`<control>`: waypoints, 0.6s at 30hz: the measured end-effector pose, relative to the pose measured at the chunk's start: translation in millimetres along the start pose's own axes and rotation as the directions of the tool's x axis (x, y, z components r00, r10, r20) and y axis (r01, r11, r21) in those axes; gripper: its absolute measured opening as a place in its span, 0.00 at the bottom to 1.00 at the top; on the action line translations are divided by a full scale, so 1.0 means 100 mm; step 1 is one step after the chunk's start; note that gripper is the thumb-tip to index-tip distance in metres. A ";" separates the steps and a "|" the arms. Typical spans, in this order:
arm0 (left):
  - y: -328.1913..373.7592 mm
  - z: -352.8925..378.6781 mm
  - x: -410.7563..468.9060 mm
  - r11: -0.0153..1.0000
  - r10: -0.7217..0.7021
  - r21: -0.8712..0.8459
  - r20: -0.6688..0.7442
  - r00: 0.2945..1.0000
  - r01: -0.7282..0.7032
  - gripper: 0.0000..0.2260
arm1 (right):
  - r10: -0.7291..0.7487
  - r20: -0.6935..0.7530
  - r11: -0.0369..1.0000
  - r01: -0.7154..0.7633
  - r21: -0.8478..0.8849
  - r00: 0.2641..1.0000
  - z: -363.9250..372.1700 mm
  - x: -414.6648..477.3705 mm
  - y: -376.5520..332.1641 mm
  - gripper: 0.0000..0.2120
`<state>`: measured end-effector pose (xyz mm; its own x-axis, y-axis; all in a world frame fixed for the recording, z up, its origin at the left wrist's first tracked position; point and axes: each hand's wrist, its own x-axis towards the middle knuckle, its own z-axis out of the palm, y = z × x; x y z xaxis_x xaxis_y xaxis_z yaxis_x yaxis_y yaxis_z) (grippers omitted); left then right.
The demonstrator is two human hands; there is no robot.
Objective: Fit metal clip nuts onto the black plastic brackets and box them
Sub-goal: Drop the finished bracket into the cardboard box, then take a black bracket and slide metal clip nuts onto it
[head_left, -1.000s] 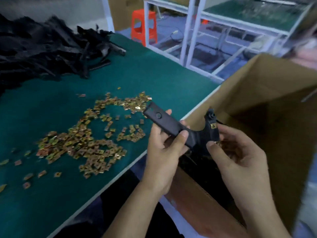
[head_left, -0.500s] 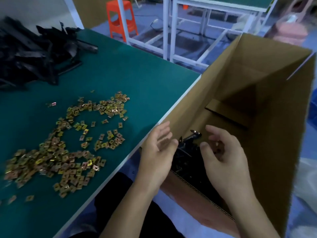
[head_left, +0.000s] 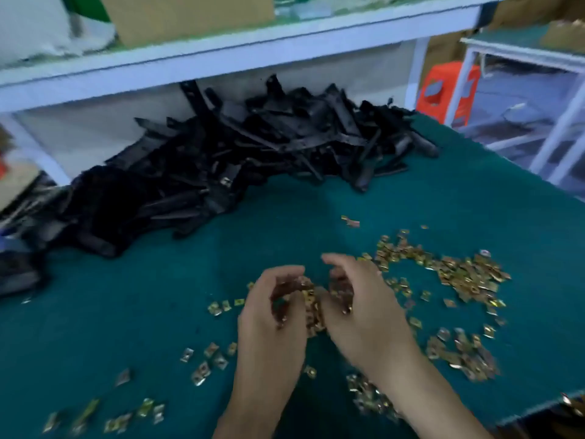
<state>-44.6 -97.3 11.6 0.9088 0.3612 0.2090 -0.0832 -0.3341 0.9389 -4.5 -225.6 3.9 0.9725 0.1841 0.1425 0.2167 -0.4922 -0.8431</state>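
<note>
- A second ago both hands held a finished bracket, clip fitted, over the open packing box; half a second ago they had let it go onto the black parts inside; that piece counts as boxed.
- The view has since swung back to the green table (head_left: pixel 152 296); the packing box is out of sight now, so its fill cannot be checked.
- The left hand (head_left: pixel 272 318) and right hand (head_left: pixel 364 308) have come down together among the loose clip nuts (head_left: pixel 311 307); the fingers of both are curled inward round a small clump between them; motion blur hides how firmly any single clip is pinched.
- My reading: a new cycle is starting with picking up clips; no bracket is in hand yet.
- More clips lie scattered to the right, near the table edge, and toward the person.
- The unfitted brackets (head_left: pixel 240 153) sit heaped at the back of the table, well apart from the hands; one there seems to carry a clip.
- A brown carton (head_left: pixel 190 17) stands on the shelf (head_left: pixel 285 49) above the heap; its contents cannot be seen.
</note>
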 end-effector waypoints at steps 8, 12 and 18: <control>-0.59 -0.73 0.23 0.961 0.139 0.273 -0.320 0.937 -0.050 0.27 | 0.057 0.292 0.998 -0.054 -0.019 0.955 1.62 1.66 -0.62 0.31; -0.80 -0.77 0.29 0.965 0.206 0.233 -0.406 0.890 -0.117 0.22 | -0.072 0.325 0.995 0.092 -0.049 0.943 2.22 1.96 -0.75 0.36; -0.86 -0.88 0.37 0.974 0.209 0.180 -0.449 0.869 -0.141 0.22 | -0.090 0.309 0.995 0.100 -0.016 0.947 2.50 2.04 -0.76 0.21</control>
<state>-39.7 21.4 -36.9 0.5883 0.6351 0.5006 -0.1357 -0.5327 0.8353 156.3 62.4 -32.4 0.8748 0.4819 0.0507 0.3142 -0.4845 -0.8164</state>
